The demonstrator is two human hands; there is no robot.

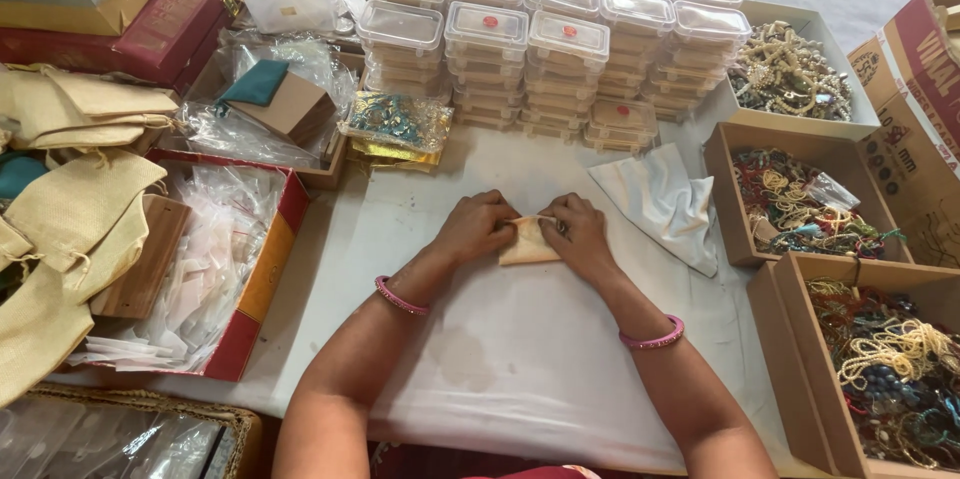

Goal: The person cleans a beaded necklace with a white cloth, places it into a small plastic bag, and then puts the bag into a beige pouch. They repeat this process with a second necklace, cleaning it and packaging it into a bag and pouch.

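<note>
White cloth covers your tabletop (520,359), and the widest bare stretch lies nearest you, between your forearms and the front edge. Both wrists carry pink bangles. Your left hand (478,227) and right hand (578,231) meet at the middle of the tabletop, fingers (490,207) curled closed and pinching the top edge of a small beige pouch (528,244) that lies flat on the cloth between them.

To your near left, a wicker basket (140,409) sits at the corner, and just past it a red box (262,279) of clear plastic sleeves crowds the left edge, with beige fabric bags (70,209) heaped beside it. To your near right, two open cardboard boxes (790,339) full of beaded jewellery hem in that side, their walls close to your right forearm. A white cloth piece (660,201) lies just right of your right hand, between it and the farther box.

Beyond your hands a narrow strip of bare cloth runs up to stacked clear plastic containers (540,49), which wall off the far side. A white tray (800,69) of pearl pieces sits at the far right, and red books (170,9) at the far left.
</note>
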